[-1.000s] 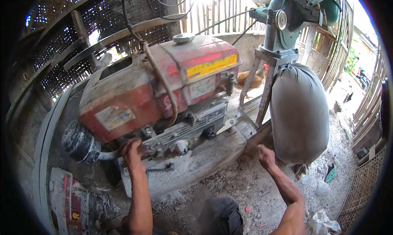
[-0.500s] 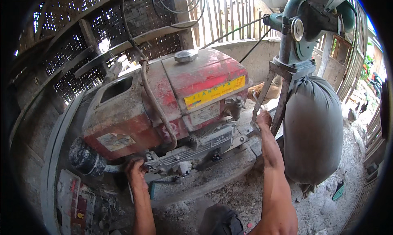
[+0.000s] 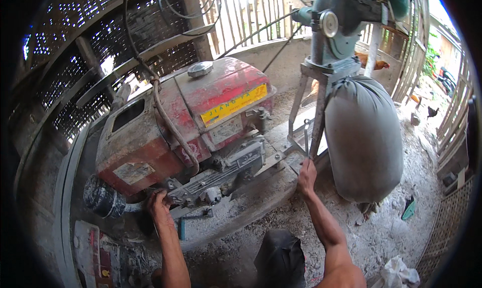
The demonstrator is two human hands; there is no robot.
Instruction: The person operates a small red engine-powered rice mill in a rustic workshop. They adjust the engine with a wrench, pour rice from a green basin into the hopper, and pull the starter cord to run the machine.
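Observation:
A dusty red diesel engine [image 3: 165, 122] with a yellow label fills the left and middle. My left hand [image 3: 159, 207] is at its near left side, beside the black round air filter [image 3: 101, 196]; the fingers curl in against a metal part, and what they grip is hidden. To the right, my right hand [image 3: 307, 176] is closed round the lower end of a metal wrench [image 3: 307, 132], held upright with its ring end on top. The wrench stands in front of the metal stand [image 3: 297, 109] that carries a green mill [image 3: 341, 34].
A full grey sack [image 3: 364, 142] hangs under the mill. An L-shaped bar with a teal part [image 3: 182, 228] lies by the engine base. A battery [image 3: 88, 248] is at lower left. Chickens [image 3: 432, 111] stand at the far right, and a green sandal [image 3: 409, 209] lies on the ground.
My right hand has drawn back toward me with the wrench, away from the engine's right end. My left hand stays at the engine. The view has shifted right.

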